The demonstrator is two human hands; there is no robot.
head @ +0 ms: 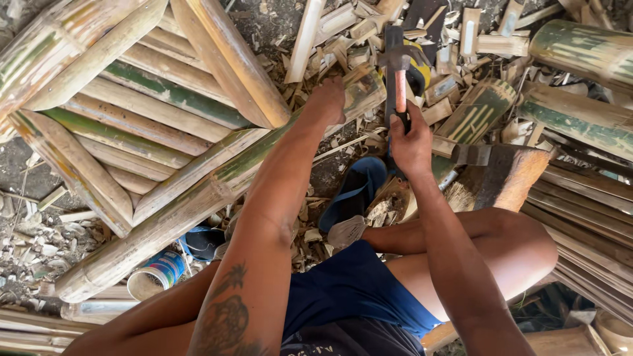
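My left hand [328, 99] grips the upper end of a long split bamboo pole [198, 198] that slants from the lower left up to the middle. My right hand [410, 142] is closed around the handle of a hammer [397, 72], whose dark head sits just right of the pole's end. The hammer's orange neck stands upright above my fist. My bare legs and blue shorts fill the lower part of the view.
Split bamboo slats [132, 125] lie stacked at the left. Green bamboo sections [580, 53] lie at the right. A wooden block [508, 175] sits by my right knee. Chips litter the ground, with a blue sandal [353, 191] and a tin can [155, 273].
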